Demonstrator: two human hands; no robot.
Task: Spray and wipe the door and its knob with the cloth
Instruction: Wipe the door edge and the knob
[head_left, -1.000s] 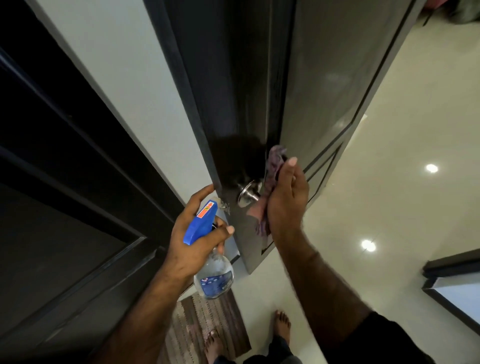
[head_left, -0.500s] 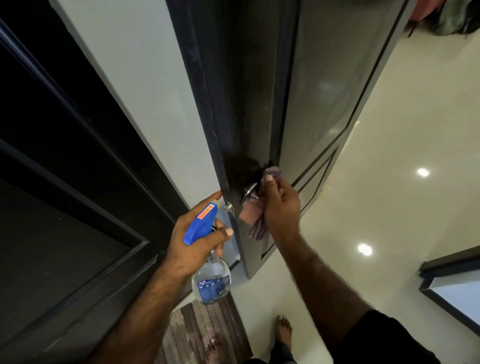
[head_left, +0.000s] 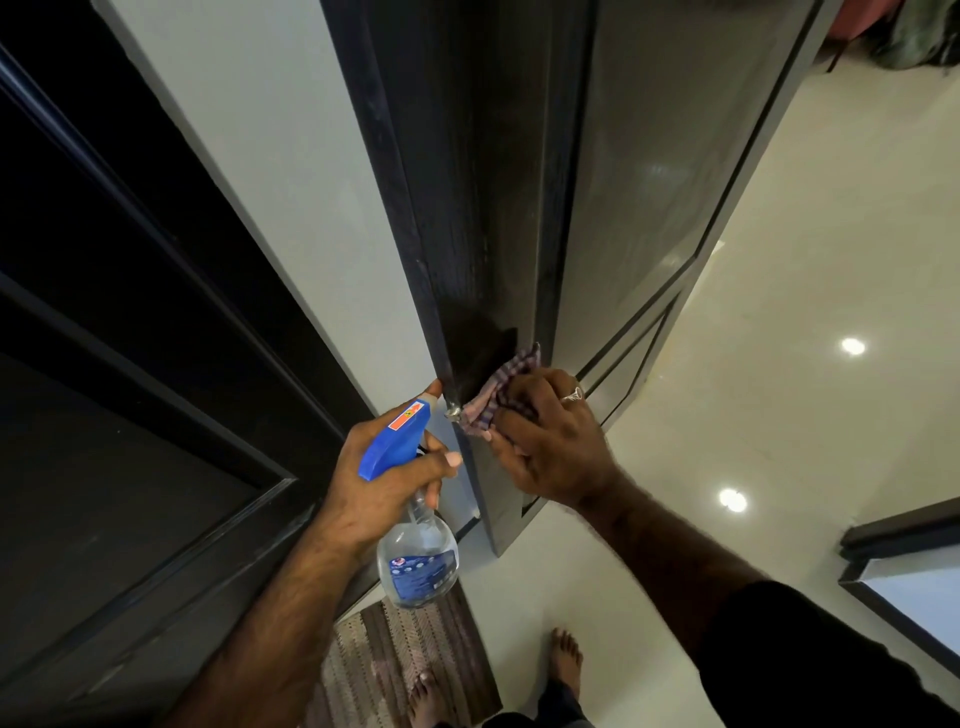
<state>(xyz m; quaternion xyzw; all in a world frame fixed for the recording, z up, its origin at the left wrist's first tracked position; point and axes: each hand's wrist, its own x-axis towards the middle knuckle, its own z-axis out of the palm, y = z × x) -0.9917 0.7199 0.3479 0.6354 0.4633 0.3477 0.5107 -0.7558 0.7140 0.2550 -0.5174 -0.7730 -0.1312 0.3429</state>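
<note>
The right hand (head_left: 550, 441) has slid its checked cloth (head_left: 493, 397) down over the knob; left hand (head_left: 384, 483), at eight o'clock, grips the spray bottle (head_left: 415, 556). Best to twist fully around.

**Tight at the door edge, open at right**

The dark door (head_left: 483, 208) fills the upper centre of the frame, with a pale wall (head_left: 270, 171) close at its left. Both hands crowd its lower edge. Bare glossy floor (head_left: 779, 389) lies open at right.
</note>
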